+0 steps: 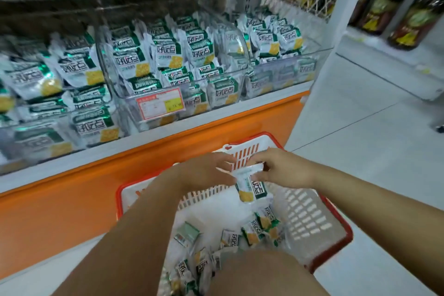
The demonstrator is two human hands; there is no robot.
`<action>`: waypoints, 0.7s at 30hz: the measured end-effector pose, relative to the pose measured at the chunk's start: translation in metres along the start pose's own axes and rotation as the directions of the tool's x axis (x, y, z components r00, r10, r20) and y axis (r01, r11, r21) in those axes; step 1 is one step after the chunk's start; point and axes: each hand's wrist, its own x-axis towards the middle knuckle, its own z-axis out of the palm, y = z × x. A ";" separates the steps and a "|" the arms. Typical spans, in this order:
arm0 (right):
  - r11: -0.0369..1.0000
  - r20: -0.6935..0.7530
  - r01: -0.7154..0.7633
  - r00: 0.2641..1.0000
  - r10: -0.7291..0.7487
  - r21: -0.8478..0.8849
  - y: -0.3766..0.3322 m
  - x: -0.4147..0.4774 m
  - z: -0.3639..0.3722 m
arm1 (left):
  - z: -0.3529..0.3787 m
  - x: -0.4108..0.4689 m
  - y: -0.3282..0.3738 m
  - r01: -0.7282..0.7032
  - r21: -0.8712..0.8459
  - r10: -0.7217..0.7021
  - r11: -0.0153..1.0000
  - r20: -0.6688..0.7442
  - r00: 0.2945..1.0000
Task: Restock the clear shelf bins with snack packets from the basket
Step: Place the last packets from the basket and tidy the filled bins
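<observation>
Your left hand (206, 170) and right hand (284, 170) meet over the far end of the basket (310, 214), both on one packet (251, 188). Right hand: thumb and forefinger pinch the packet's top right edge, other fingers curled in. Left hand: fingers close together, tips and thumb nipping the top left corner; motion blur softens the detail. The packet hangs upright from its top seam, clear of the basket floor, label facing you. The basket is white with a red rim, set on the floor against the orange base (72, 199) of the shelf. Loose packets (254, 230) of the same green, white and yellow kind lie scattered across its bottom, thickest on the near side by your knee (264, 276). On the shelf above, clear bins (240, 38) stand side by side, well filled with matching packets. The middle bin carries a red and yellow price tag (159, 106) on its front. Dark bottles (384, 7) stand on a shelf far right.
</observation>
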 end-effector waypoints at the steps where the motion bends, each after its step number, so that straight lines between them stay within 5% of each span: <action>1: 0.999 -0.039 0.038 0.998 -0.038 -0.001 -0.013 -0.006 -0.013 | -0.005 -0.011 0.010 -0.050 0.034 0.050 0.998 -0.019 0.999; 7: 0.976 -0.355 0.194 0.923 -0.147 0.101 -0.073 -0.031 -0.059 | -0.021 -0.048 0.040 -0.254 0.039 0.247 0.966 -0.407 0.879; 11: 0.978 -0.642 0.131 0.767 0.005 0.165 -0.088 -0.033 -0.064 | -0.025 -0.056 0.055 -0.358 -0.072 0.235 0.931 -0.630 0.740; 16: 0.778 -0.568 0.203 0.791 0.228 0.594 -0.090 -0.026 -0.057 | -0.021 -0.053 0.073 -0.483 -0.063 0.277 0.873 -0.751 0.599; 21: 0.809 -0.673 0.303 0.725 0.147 0.503 -0.094 -0.008 -0.079 | -0.029 -0.045 0.077 -0.536 -0.102 0.306 0.838 -0.726 0.616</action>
